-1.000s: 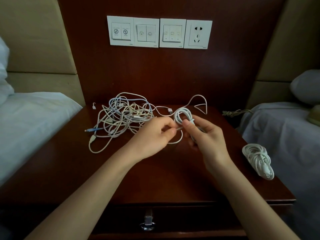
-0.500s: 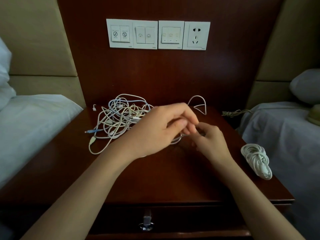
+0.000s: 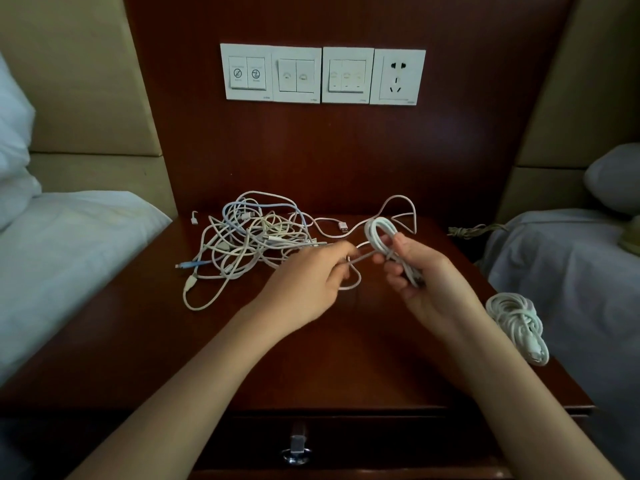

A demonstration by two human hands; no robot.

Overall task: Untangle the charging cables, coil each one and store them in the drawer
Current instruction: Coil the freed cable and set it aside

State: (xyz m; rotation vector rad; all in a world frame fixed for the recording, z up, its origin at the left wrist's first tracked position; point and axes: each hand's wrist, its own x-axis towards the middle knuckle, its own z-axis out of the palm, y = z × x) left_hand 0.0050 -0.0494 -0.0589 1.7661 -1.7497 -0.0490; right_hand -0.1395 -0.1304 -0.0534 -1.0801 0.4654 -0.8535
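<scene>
Cable coil [image 3: 379, 233], white and partly wound, sits above the table [image 3: 166, 348] in the right hand [image 3: 427, 285], fingers curled round it. Left hand [image 3: 310, 282] pinches its loose run. Tangled cables [image 3: 252, 237] lie at back left. Finished coil [image 3: 517, 323] rests near the right edge. Drawer [image 3: 381, 441] below is closed.

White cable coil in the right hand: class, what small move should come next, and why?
Probably the left hand should lay one more turn onto the white cable coil. The right hand grips that coil, the left pinches its loose strand, and a slack loop lies uncoiled on the dark wooden nightstand.
</scene>
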